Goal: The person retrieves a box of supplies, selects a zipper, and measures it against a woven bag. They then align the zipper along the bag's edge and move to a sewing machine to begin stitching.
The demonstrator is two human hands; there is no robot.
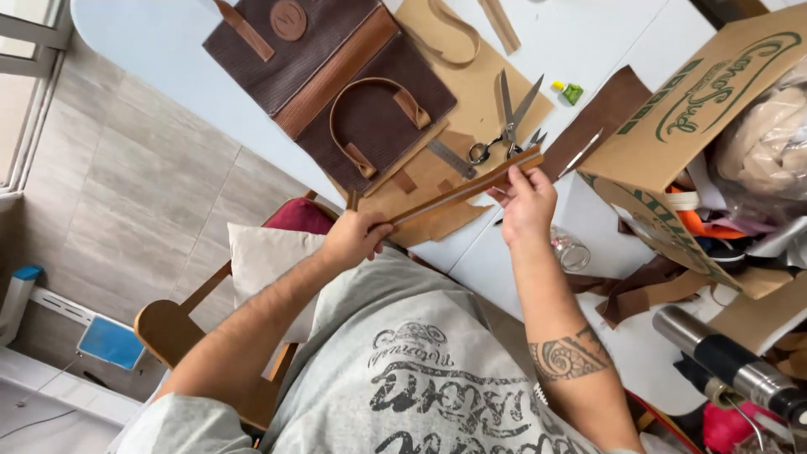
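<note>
Left hand: my left hand (pixel 353 240) is closed in a fist around the lower end of the leather strip (pixel 462 192), forearm stretched out from my grey shirt.
Right hand: my right hand (pixel 528 202) is raised above the table edge, fingers (pixel 514 175) pinching the upper end of the strip, wrist bent back; a tattoo band shows on that forearm.
Strip, place: it spans between my two hands in the air, over the table edge, slanting up to the right.
Strip, look: long, narrow and straight, tan-brown, with a darker edge along one side; it looks folded or doubled, though I cannot tell for sure.
Bag: one dark brown textured bag (pixel 332 80) with tan trim and a curved tan handle lies on the white table (pixel 588 34), beyond my hands.
Scissors: one pair of scissors (pixel 507 118), blades open, on a tan sheet just past the strip.
Ruler: one small metal ruler (pixel 451 159) beside the scissors.
Box: one open cardboard box (pixel 672 134) on my right, filled with scraps.
Chair: one wooden chair (pixel 181 324) with a pale cushion (pixel 265 269) on my left.
</note>
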